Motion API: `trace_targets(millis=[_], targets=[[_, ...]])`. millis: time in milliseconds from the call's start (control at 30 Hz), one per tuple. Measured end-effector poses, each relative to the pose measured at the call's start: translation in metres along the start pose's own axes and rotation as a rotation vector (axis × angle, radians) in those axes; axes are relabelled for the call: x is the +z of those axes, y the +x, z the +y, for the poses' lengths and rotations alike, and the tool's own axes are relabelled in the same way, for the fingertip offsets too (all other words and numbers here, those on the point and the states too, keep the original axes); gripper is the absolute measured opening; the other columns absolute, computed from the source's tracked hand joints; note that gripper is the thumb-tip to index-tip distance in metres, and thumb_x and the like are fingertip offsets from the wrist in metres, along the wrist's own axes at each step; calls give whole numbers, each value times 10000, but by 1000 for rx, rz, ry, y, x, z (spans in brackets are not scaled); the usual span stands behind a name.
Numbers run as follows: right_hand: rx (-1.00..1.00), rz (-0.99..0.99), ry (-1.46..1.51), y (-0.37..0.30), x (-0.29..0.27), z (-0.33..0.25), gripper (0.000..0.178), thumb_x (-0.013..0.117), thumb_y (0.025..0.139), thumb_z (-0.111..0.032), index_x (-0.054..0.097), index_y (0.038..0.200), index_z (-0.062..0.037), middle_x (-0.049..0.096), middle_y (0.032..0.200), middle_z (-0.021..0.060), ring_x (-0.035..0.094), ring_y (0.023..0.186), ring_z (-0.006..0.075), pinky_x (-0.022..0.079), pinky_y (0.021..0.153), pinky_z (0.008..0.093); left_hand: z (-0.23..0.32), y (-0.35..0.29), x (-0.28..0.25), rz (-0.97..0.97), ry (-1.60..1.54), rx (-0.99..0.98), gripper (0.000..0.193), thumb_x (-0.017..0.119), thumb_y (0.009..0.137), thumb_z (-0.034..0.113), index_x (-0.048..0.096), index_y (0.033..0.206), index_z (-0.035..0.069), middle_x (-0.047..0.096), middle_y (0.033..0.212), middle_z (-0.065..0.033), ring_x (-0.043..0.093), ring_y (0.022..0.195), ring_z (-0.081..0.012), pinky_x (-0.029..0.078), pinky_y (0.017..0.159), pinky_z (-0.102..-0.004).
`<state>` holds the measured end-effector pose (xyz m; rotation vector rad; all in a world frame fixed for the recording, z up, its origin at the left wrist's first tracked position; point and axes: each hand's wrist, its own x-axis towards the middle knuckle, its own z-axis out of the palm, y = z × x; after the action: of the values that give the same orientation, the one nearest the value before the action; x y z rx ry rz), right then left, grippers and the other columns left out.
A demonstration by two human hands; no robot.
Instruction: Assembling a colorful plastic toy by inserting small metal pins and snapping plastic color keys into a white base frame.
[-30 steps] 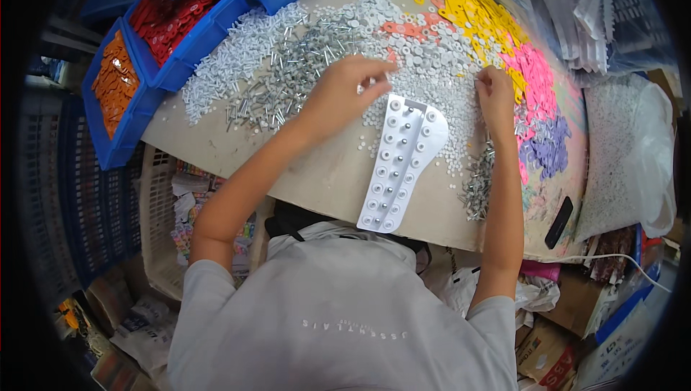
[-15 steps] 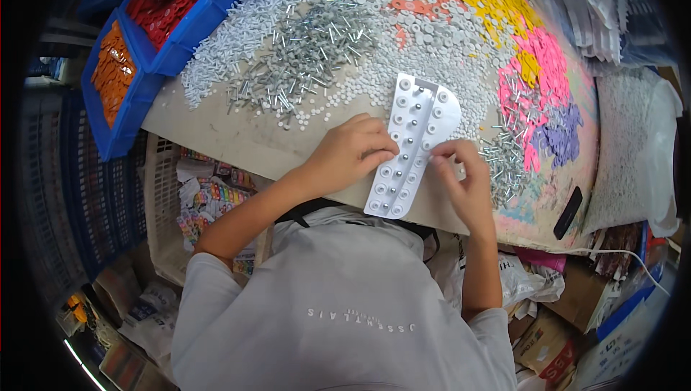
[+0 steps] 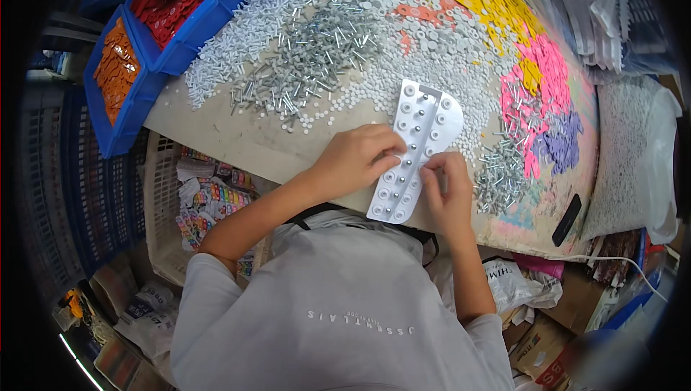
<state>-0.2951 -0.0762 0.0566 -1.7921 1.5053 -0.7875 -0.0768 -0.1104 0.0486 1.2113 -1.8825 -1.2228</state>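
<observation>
1. Along the front edge of the tabletop (image 3: 216, 135), around its middle, we've got our white board (image 3: 448, 129) lying at a slant, near end right by that edge, far end rounded out on the right.
2. Down the board's long sides we can see round white discs (image 3: 409, 91), with a line of small silver knobs (image 3: 409, 163) running between them.
3. Our left hand (image 3: 356, 159) is at the board's left side, fingers bent and fingertips just over its rim. Thumb and forefinger are near each other, but honestly we can't tell if they're meeting or pinching some tiny part.
4. Our right hand (image 3: 452, 193) is at the opposite side, fingers curled, thumb close to forefinger. Same deal, we can't tell whether they're together or clamped on something.
5. Toward the back edge we've got heaps of silver pins (image 3: 324, 56) and tiny white pieces (image 3: 432, 63), plus yellow strips (image 3: 497, 2) at the back right.
6. By the right edge: pink strips (image 3: 553, 74), then purple strips (image 3: 565, 145).
7. Blue bins (image 3: 169, 62) crowd the back left corner.
</observation>
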Motion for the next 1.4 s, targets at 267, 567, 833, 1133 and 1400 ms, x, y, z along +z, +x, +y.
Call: trace_targets(millis=[267, 567, 833, 1133, 1400], targets=[[-223, 207, -166, -9, 20, 15, 175, 755, 805, 30, 662, 949, -4, 603, 906, 120, 579, 865, 296, 475, 742, 389, -28, -5, 11, 196, 199, 409, 109, 784, 833, 106, 717, 893, 46, 643, 831, -77, 621, 752, -241, 503, 641, -357], [-262, 233, -142, -9, 17, 16, 167, 724, 813, 72, 615, 917, 1, 619, 907, 132, 588, 841, 306, 480, 755, 390, -22, 53, -23, 411, 295, 314, 97, 716, 876, 86, 726, 961, 39, 672, 849, -89, 635, 806, -295, 499, 734, -397], [-111, 326, -187, 14, -18, 15, 104, 635, 881, 56, 604, 967, 4, 619, 950, 141, 583, 908, 321, 470, 836, 396, -53, 143, -68, 443, 711, 268, 88, 733, 854, 162, 750, 877, 79, 690, 869, -60, 612, 919, -272, 443, 882, -409], [-157, 294, -441, 78, -62, 49, 136, 672, 912, -108, 671, 1022, -28, 663, 971, 144, 584, 962, 337, 458, 854, 422, -49, 135, -60, 464, 703, 308, 52, 723, 829, 118, 707, 844, 71, 665, 848, -59, 605, 908, -252, 444, 865, -389], [68, 191, -442, 164, -75, 83, 186, 717, 890, -185, 722, 869, -1, 727, 826, 175, 681, 723, 337, 521, 685, 442, -2, 26, -51, 425, -50, -109, 131, 711, 921, 90, 743, 1025, 17, 701, 863, -29, 606, 806, -103, 465, 676, -262]])
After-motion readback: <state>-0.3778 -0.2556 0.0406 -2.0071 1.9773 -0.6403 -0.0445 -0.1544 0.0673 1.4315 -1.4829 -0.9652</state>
